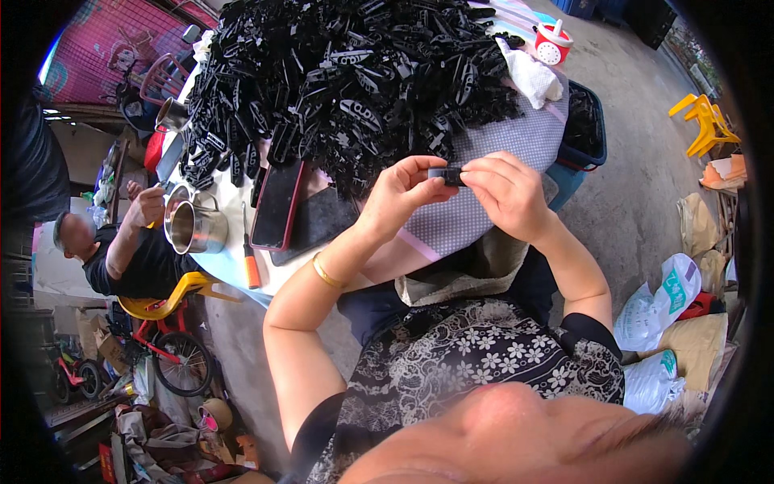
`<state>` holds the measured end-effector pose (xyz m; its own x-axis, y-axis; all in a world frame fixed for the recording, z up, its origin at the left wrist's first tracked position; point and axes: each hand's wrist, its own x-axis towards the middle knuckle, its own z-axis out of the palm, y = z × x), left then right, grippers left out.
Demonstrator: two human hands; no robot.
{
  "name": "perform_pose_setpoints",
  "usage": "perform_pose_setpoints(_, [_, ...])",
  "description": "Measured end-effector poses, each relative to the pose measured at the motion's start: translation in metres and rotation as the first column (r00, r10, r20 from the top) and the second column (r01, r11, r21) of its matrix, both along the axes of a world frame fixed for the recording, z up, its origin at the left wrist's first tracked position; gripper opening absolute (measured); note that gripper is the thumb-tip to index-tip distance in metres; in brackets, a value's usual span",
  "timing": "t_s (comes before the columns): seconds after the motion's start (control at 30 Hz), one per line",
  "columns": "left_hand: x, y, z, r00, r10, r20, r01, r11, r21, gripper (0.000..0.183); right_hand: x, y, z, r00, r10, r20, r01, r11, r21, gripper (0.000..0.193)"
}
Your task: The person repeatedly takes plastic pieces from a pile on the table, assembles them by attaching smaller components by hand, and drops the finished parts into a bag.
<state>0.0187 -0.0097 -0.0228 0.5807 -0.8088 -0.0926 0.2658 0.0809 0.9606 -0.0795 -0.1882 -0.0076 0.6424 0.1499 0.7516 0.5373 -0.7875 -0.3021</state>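
In front of me, above the table's near edge, both hands hold a small black piece (pixel 454 177) with a greyish end; its exact kind is too small to make out. My left hand (pixel 403 195) pinches the greyish end between thumb and fingers. The fingertips of my right hand (pixel 509 194) close on the opposite, black end. Just beyond my hands, a large heap of black plastic parts (pixel 339 89) with pale markings covers much of the table. A phone with a red edge (pixel 276 206) and a dark flat tablet-like slab (pixel 318 222) lie left of my left hand.
A screwdriver with an orange handle (pixel 251 270) and a steel cup (pixel 197 226) stand at the table's left. A red-and-white container (pixel 552 44) and white cloth (pixel 532 74) lie far right. Another person (pixel 121 250) sits left. A dark bin (pixel 586 129) stands beside the table.
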Motion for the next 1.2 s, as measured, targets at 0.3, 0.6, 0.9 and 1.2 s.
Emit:
perform_pose_setpoints(0.3, [0.002,0.004,0.002,0.998,0.024,-0.061,-0.022,0.999,0.039,0.035,-0.007,0.009,0.004,0.997,-0.058,0.045,0.067,0.973,-0.223,0.018])
perform_pose_setpoints(0.6, [-0.013,0.004,0.011,0.842,0.084,0.534,-0.131,0.99,0.05,0.031,-0.01,0.001,-0.016,0.875,0.172,-0.452,0.037,0.908,0.417,0.029])
perform_pose_setpoints(0.9, [0.014,0.006,0.027,0.383,0.171,0.908,-0.249,0.965,-0.077,0.037,-0.04,-0.029,0.014,0.636,0.357,-0.684,-0.192,0.932,0.309,0.025])
perform_pose_setpoints(1.2, [0.085,0.029,0.012,-0.087,-0.074,0.993,-0.592,0.806,0.008,0.042,-0.016,-0.039,-0.007,0.85,0.1,-0.517,-0.031,0.99,0.141,0.018])
